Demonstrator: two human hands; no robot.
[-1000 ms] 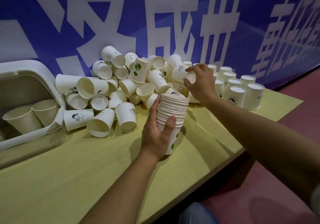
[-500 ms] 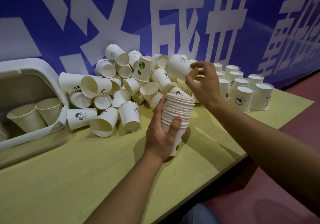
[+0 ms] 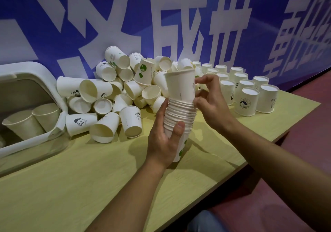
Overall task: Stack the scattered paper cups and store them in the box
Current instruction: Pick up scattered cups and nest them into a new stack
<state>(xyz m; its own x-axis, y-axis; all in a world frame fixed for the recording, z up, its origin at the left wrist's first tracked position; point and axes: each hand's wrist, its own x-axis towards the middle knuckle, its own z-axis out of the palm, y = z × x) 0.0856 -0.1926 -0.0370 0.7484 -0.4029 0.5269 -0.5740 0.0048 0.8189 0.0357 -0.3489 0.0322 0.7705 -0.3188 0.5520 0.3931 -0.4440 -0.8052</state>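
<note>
the left hand (image 3: 164, 142) grips the stack of cups (image 3: 180, 118) upright over the table (image 3: 75, 178). the right hand (image 3: 210, 99) pinches a single cup (image 3: 180, 84) seated in the stack's top. loose cups (image 3: 107, 99) lie heaped beside the box (image 3: 35, 70) at left.

The white box (image 3: 32, 74) runs off the left edge, so only its near corner and two cups (image 3: 32, 122) inside it show, their bases hidden by its rim. The right hand (image 3: 211, 102) covers the far side of the top cup (image 3: 180, 84), so whether its fingers grip or only touch that cup cannot be told, and the left hand (image 3: 164, 138) hides much of the stack (image 3: 180, 117). Prints on the upside-down cups (image 3: 249, 104) are too small to read.
</note>
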